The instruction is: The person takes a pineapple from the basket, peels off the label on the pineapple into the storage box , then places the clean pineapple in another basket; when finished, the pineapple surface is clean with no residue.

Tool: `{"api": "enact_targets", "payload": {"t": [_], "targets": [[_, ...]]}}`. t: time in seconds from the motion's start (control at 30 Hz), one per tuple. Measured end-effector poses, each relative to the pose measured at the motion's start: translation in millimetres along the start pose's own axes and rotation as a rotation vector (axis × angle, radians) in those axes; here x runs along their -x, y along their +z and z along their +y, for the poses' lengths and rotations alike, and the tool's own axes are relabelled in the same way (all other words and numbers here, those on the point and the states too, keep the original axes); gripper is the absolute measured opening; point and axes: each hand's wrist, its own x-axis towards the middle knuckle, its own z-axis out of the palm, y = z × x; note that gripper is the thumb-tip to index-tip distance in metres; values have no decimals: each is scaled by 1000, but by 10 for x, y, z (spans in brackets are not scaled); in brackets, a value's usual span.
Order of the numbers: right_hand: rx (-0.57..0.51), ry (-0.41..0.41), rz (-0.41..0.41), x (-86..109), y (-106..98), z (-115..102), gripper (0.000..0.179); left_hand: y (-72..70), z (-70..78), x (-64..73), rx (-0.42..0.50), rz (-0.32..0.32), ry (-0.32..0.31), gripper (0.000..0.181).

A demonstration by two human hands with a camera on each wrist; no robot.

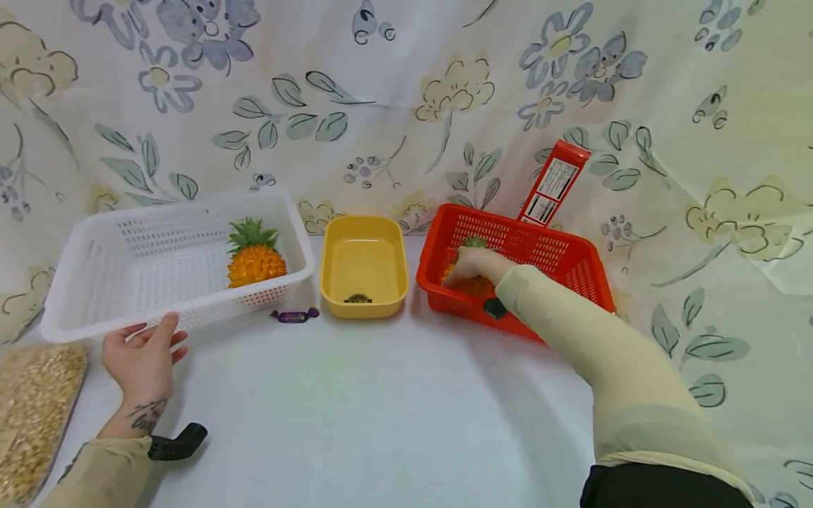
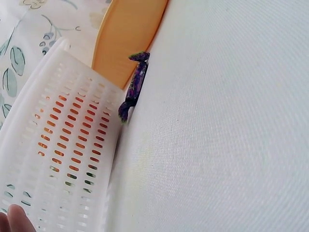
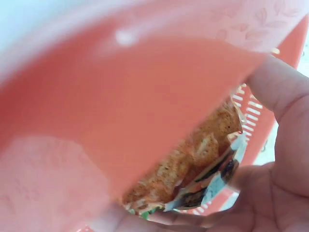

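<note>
A white perforated basket (image 1: 159, 240) stands at the left, with an orange pineapple (image 1: 257, 254) with green leaves at its right end. My left hand (image 1: 142, 360) holds the basket's front rim; only a fingertip (image 2: 19, 220) shows in the left wrist view. My right hand (image 1: 476, 268) reaches down into a red perforated basket (image 1: 565, 257) at the right. Its thumb and fingers curl round a bumpy, orange-brown thing in shiny clear wrapping (image 3: 169, 174), with black-and-white print at its side. Green leaves (image 1: 474, 241) show just behind the hand. The blurred red wall hides much of the grip.
Between the baskets stands a yellow tub (image 1: 365, 264). A purple-wrapped candy (image 1: 295, 315) lies on the white table near it. A bag of pale yellow kernels (image 1: 38, 416) lies at the far left. Behind the red basket a red box (image 1: 554, 185) leans against the floral cloth.
</note>
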Motion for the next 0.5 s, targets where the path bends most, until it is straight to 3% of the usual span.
{"api": "enact_targets", "payload": {"t": [0.3,0.5], "targets": [[-110,37,24,53,24,23,96,-20,-29,-32,-34,-1,5,66],[-82,30,30,46,8,28,99,-27,-19,-26,-20,-17,7,67]]}}
